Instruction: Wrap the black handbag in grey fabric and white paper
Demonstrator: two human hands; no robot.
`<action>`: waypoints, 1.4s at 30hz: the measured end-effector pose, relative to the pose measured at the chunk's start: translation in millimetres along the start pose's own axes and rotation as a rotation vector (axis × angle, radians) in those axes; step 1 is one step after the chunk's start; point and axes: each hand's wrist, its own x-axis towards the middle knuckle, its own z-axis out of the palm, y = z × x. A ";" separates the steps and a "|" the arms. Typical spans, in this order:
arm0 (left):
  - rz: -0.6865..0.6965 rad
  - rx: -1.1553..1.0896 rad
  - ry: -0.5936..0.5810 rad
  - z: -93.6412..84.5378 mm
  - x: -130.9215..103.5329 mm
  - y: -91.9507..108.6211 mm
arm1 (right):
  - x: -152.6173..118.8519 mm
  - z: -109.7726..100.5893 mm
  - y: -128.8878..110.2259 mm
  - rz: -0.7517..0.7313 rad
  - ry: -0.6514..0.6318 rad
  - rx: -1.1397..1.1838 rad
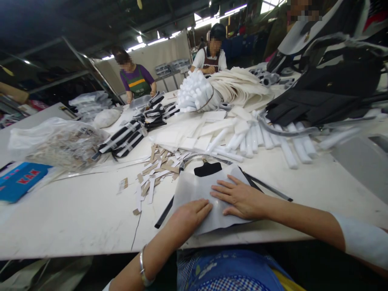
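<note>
A pale translucent sheet (188, 190) lies over a black bag-like piece at the table's front edge. My left hand (190, 214) rests on the sheet's lower left part, its fingers extended and close together. My right hand (238, 199) lies flat on the right part of the sheet with its fingers spread. Beyond the sheet's far edge shows a black tab (207, 169) with a small metal fitting. Dark straps stick out on both sides of the sheet. Neither hand grips anything visible.
Cardboard and white strips (154, 171) are scattered beyond my left hand. White foam rolls (287, 151), black pieces (318, 97) and a plastic bag (66, 143) lie farther out on the table (91, 218). Two people work at the far side; another is partly visible upper right.
</note>
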 end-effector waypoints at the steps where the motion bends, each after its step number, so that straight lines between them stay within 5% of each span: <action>1: -0.034 -0.033 -0.017 -2.1 0.9 0.0 | -0.1 0.6 1.0 0.010 0.005 -0.001; 5: -0.157 -0.037 -0.038 -6.7 7.7 5.8 | 0.7 -1.1 6.2 0.062 -0.005 -0.012; 10: -0.060 0.006 -0.106 13.3 2.7 5.1 | -0.2 -6.3 10.8 0.001 -0.001 -0.027; 15: -0.027 0.074 -0.012 31.8 -8.3 7.1 | -13.1 -0.3 6.8 -0.176 0.106 0.033; 22: 0.023 0.053 -0.019 27.6 -0.7 7.2 | -26.2 -1.6 -8.6 -0.024 0.058 0.044; 30: -0.009 0.027 0.094 46.7 -11.7 8.6 | -22.0 -1.6 -2.7 -0.025 0.044 0.092; 42: -0.043 -0.038 0.108 49.2 -12.3 10.1 | -18.0 -0.8 -4.7 -0.057 -0.005 0.012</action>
